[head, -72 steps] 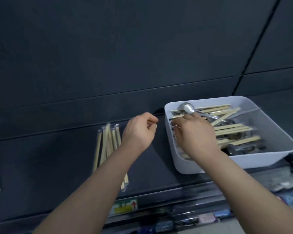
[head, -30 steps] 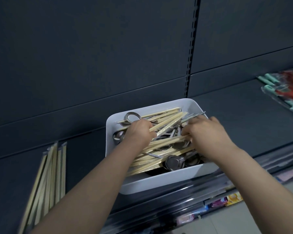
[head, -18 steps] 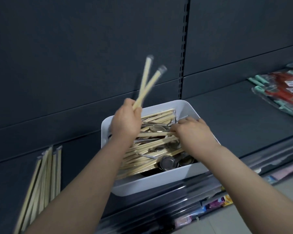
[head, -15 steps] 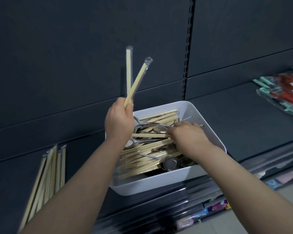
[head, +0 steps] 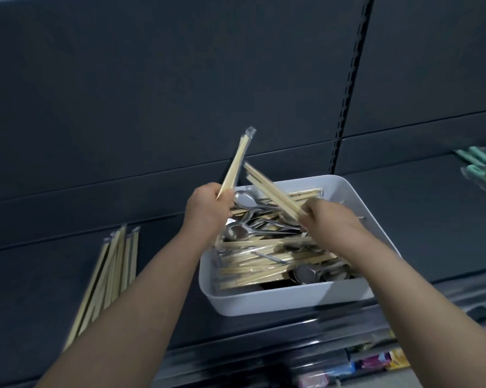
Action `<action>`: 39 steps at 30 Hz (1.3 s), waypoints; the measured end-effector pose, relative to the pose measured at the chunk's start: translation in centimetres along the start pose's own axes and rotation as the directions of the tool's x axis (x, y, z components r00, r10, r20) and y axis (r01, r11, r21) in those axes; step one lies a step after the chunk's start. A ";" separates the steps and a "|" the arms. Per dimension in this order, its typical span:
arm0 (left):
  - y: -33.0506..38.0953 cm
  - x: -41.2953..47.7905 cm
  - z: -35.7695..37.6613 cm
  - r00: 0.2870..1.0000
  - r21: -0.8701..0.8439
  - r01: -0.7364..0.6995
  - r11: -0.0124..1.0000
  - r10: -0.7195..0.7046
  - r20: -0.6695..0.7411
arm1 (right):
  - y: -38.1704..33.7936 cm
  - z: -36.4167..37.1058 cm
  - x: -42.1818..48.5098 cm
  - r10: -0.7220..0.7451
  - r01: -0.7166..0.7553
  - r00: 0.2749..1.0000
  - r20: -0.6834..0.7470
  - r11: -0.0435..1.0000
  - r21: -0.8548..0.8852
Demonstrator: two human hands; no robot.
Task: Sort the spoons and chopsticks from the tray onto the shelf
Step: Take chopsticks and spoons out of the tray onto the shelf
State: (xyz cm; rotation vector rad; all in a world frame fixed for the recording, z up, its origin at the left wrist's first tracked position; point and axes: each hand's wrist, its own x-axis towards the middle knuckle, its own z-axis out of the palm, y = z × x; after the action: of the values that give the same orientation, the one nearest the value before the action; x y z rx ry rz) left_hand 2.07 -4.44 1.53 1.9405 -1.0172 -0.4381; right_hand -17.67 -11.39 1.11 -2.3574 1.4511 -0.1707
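Observation:
A white tray stands on the dark shelf, filled with wrapped wooden chopsticks and metal spoons. My left hand grips wrapped chopsticks that point up and to the right above the tray's left end. My right hand holds another bundle of chopsticks raised over the tray, tips slanting up to the left. A row of sorted chopsticks lies on the shelf to the left.
Packets with green and red handles lie on the shelf at the far right. A slotted upright divides the dark back panel. Coloured packages sit on a lower level below the shelf edge.
My right hand has lifted a bundle of chopsticks out of the tray. The chopsticks in my left hand have closed together and tilted right.

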 end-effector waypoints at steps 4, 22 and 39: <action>-1.7 -0.8 -2.8 0.993 -0.064 0.103 0.993 -0.106 -0.042 | -6.1 0.1 -1.1 -0.123 0.132 0.991 -0.059 0.972 0.195; -18.0 -5.5 -16.8 0.949 0.439 0.253 0.862 -0.310 0.061 | -24.8 16.1 -2.3 -0.223 0.230 0.908 0.356 0.973 0.024; -8.1 -2.8 -9.0 0.987 0.346 -0.153 0.926 0.123 0.107 | -14.6 8.1 -3.2 -0.346 0.227 0.870 -0.352 0.913 -0.338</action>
State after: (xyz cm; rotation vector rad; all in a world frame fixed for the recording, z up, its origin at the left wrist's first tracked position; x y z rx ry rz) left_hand 9.97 4.94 -0.40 2.1606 -1.3533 -0.2705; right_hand -4.59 -0.75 -0.76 -2.9101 1.3506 -0.6009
